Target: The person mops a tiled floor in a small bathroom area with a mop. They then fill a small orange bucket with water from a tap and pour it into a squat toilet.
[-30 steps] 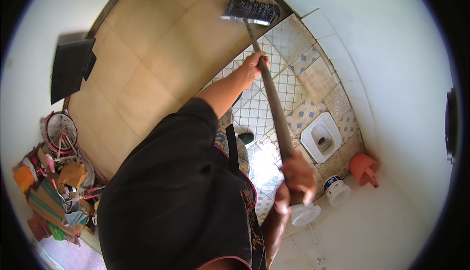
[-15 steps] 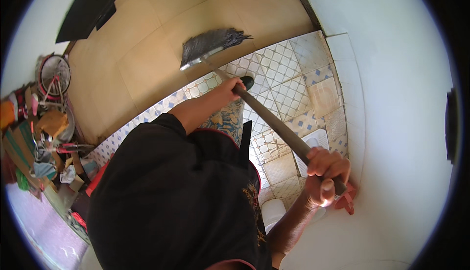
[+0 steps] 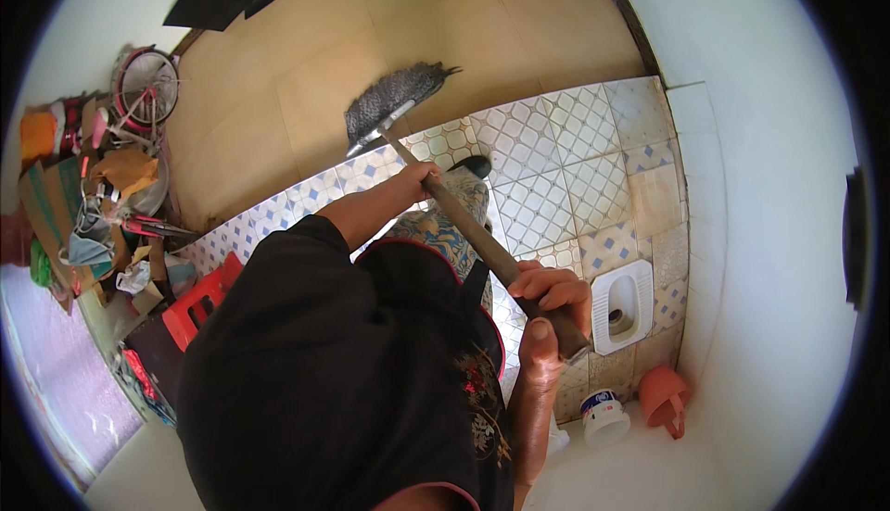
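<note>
I hold a mop (image 3: 473,238) by its long wooden handle, which slants across in front of me. My left hand (image 3: 422,180) is closed round the handle's lower part. Near the handle's top end, my right hand (image 3: 552,300) wraps it, fingers over it and thumb beneath. The dark grey mop head (image 3: 394,99), with its pale clamp bar, lies spread on the beige tiled floor (image 3: 320,94), beside the edge of the patterned tiles (image 3: 533,201). My shoe (image 3: 477,166) stands on those tiles, close to the handle.
To the right a white squat toilet (image 3: 603,321) is set in the floor, with a white bucket (image 3: 604,416) and a pink-red bucket (image 3: 662,398) below it. On the left are a small bicycle (image 3: 146,92), piled cardboard (image 3: 56,201) and a red plastic stool (image 3: 199,302). A white wall (image 3: 769,187) bounds the right.
My right hand has moved left and down with the handle's top end. The view has shifted, so the squat toilet and buckets now show more fully. Both hands still grip the mop.
</note>
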A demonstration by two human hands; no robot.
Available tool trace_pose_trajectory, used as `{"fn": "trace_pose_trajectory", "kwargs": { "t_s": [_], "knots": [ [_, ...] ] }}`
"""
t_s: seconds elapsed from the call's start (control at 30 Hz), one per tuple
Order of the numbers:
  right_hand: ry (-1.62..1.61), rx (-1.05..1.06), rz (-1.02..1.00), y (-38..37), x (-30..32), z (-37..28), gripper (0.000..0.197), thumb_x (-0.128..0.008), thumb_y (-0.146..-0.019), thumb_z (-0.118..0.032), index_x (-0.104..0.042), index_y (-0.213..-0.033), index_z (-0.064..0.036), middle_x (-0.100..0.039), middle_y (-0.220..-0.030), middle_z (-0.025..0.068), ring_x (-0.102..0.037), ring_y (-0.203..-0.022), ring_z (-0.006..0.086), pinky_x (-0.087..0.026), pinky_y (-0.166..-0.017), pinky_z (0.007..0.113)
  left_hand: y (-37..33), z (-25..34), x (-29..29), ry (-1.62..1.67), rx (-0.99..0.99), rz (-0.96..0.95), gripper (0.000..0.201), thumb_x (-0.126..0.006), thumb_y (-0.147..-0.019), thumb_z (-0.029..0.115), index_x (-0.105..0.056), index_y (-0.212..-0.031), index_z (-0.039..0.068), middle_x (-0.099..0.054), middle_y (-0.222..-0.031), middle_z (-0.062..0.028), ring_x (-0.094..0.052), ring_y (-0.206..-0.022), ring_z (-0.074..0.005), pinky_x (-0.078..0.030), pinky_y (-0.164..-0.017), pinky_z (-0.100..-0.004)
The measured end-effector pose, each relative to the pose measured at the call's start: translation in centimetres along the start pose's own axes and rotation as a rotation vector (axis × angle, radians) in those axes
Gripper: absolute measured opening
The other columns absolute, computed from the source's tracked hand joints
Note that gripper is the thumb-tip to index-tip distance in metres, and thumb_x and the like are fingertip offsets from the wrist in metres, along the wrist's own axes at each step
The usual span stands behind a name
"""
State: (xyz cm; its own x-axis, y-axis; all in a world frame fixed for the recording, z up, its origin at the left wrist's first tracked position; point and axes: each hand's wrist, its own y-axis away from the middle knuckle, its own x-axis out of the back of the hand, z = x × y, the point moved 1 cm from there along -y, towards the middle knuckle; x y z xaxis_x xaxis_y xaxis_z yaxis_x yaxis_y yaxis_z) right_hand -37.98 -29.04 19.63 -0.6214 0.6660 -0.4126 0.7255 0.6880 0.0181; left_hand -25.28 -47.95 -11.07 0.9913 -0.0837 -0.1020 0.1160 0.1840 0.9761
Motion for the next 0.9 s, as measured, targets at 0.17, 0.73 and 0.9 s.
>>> {"fn": "trace_pose_trajectory", "kwargs": {
  "t_s": [0.17,0.73,0.9],
  "knots": [
    [0.019,0.078,-0.175,0.4,-3.4,1.2,0.028,-0.061,-0.068,-0.023,-0.039,-0.069,-0.0062,-0.045,-0.067,0.0078,-0.049,-0.062,0.0189,-0.039,-0.073,0.040,0.0,1.6,3.0,0.001,-0.002,-0.076,0.010,-0.058,-0.068,0.008,-0.047,-0.067,0.009,-0.049,-0.057,-0.0027,-0.049,-0.048,-0.0152,-0.044,-0.045,-0.0315],
    [0.033,0.096,-0.455,-3.3,-16.1,2.0,0.025,-0.065,-0.064,-0.016,-0.041,-0.065,-0.0061,-0.045,-0.064,0.0071,-0.046,-0.057,0.0189,-0.039,-0.062,0.037,-0.6,9.6,9.9,-0.050,0.324,-0.446,0.010,-0.059,-0.064,0.007,-0.050,-0.069,0.006,-0.052,-0.062,-0.0064,-0.053,-0.059,-0.0202,-0.047,-0.057,-0.0348],
    [0.072,0.095,-0.431,-2.9,-19.1,2.4,0.027,-0.065,-0.063,-0.018,-0.041,-0.062,-0.0059,-0.045,-0.058,0.0064,-0.047,-0.051,0.0197,-0.041,-0.055,0.036,-0.8,11.0,11.4,-0.126,0.339,-0.412,0.011,-0.059,-0.064,0.007,-0.050,-0.070,0.005,-0.054,-0.064,-0.0080,-0.054,-0.059,-0.0210,-0.048,-0.057,-0.0351]
  ]
}}
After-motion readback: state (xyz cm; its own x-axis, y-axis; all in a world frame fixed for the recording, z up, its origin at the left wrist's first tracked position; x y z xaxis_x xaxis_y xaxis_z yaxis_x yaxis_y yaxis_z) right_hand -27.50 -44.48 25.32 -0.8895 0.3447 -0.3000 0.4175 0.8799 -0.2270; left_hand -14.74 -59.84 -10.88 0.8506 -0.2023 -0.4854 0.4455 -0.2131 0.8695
